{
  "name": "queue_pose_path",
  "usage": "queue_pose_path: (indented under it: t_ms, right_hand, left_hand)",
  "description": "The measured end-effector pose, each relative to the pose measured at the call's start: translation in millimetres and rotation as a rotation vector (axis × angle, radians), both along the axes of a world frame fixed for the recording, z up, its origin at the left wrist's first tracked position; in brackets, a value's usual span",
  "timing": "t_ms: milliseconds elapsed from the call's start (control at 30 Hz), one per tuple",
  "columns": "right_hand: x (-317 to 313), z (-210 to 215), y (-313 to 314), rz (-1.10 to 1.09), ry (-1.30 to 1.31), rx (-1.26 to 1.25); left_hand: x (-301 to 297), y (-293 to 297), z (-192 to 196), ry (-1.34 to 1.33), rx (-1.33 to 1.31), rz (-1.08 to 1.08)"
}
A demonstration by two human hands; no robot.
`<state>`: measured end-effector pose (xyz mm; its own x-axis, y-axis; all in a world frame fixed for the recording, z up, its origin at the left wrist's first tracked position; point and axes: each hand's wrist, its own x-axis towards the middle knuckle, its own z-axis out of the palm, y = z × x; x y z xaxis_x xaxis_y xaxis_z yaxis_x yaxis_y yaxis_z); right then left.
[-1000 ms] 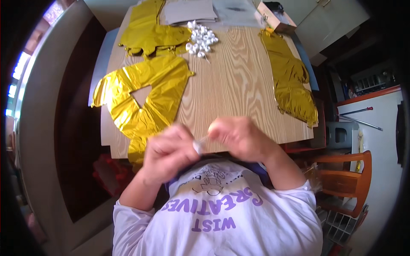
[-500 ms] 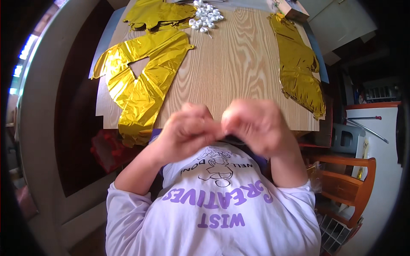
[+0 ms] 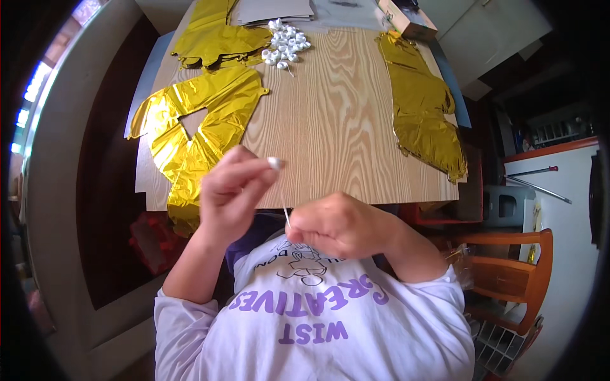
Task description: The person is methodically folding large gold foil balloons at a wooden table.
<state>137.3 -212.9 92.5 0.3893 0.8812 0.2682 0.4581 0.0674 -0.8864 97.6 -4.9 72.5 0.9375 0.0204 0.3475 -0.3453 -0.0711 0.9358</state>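
Between the thumb and fingertips of my left hand (image 3: pixel 229 193) is a small white roll of ribbon (image 3: pixel 275 163), held above the table's near edge. A thin white strand (image 3: pixel 286 213) runs taut from it down to my right hand (image 3: pixel 337 223), whose closed fingers pinch its end, lower and closer to my body. Left of my hands lies a flat gold foil balloon (image 3: pixel 222 114) with a triangular hole, its near end hanging over the edge. Similar small white rolls (image 3: pixel 289 46) sit heaped at the far middle of the table, one with a loose tail.
More flat gold foil (image 3: pixel 216 43) lies at the far left, and another gold foil piece (image 3: pixel 419 105) along the right edge of the wooden table (image 3: pixel 330 127). Grey sheets (image 3: pixel 273 9) and a box (image 3: pixel 408 22) stand at the back. A wooden chair (image 3: pixel 508 279) is at the right.
My hands were together and blurred; now they are apart, the left farther forward and left, the right lower. The white roll and taut strand have come into sight. The whole view has shifted slightly.
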Motion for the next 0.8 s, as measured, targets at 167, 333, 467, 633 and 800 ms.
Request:
queue_pose_path:
  t_ms: [167, 333, 467, 633, 800]
  right_hand:
    - [36, 18, -4, -0.362, -0.115, 0.041]
    - [21, 21, -2, -0.136, -0.033, 0.047]
    - [45, 9, 0, -0.347, -0.068, -0.029]
    - [28, 18, 1, -0.144, 0.065, 0.105]
    - [47, -11, 7, -0.287, -0.055, -0.025]
  left_hand:
    - [-6, -10, 10, 0.119, -0.153, -0.431]
    - [12, -6, -6, -0.04, 0.085, -0.143]
    - [3, -10, 5, 0.048, -0.08, -0.324]
    - [14, -3, -17, -0.021, 0.268, -0.066]
    - [4, -8, 0, 0.017, -0.065, -0.215]
